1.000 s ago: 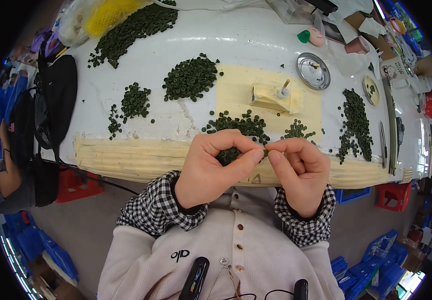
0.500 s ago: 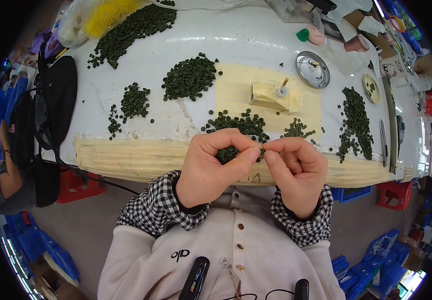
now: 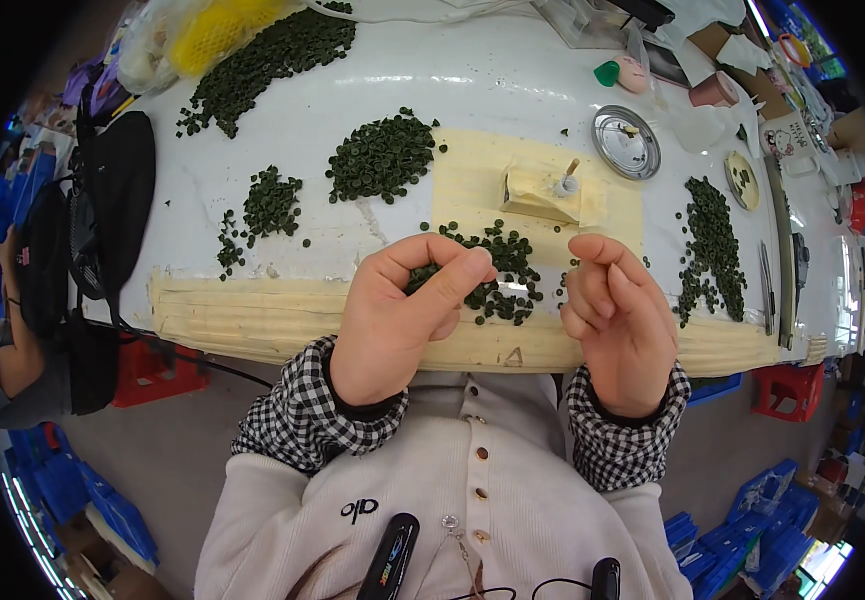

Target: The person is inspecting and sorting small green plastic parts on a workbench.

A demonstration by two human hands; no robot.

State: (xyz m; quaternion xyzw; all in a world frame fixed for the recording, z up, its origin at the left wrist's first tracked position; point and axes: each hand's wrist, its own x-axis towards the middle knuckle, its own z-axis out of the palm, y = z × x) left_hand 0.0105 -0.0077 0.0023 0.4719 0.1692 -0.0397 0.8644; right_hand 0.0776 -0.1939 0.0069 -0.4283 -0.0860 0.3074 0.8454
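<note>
My left hand [image 3: 402, 315] hovers over the table's padded front edge, thumb and forefinger pinched together. Whatever they may hold is too small or hidden to name. To its right, my right hand [image 3: 624, 325] is raised with its forefinger stretched out, its other fingers loosely curled and nothing visible in it. Behind my left hand lies a loose pile of small dark green cup-shaped pieces [image 3: 512, 260], partly covered by that hand. A taped block [image 3: 542, 193] with a small upright stick in a white holder stands beyond, on a pale yellow sheet [image 3: 462, 165].
More piles of green pieces lie left of centre [image 3: 382, 155], at the back left [image 3: 252, 70] and at the right [image 3: 709, 240]. A round metal lid [image 3: 625, 142] and a shallow dish [image 3: 742, 180] sit at the right. A black bag [image 3: 117, 210] hangs at the left edge.
My hands have parted from a fingertip-to-fingertip pinch around a small green piece. The left moved left and slightly up; the right moved right, and its fingers loosened.
</note>
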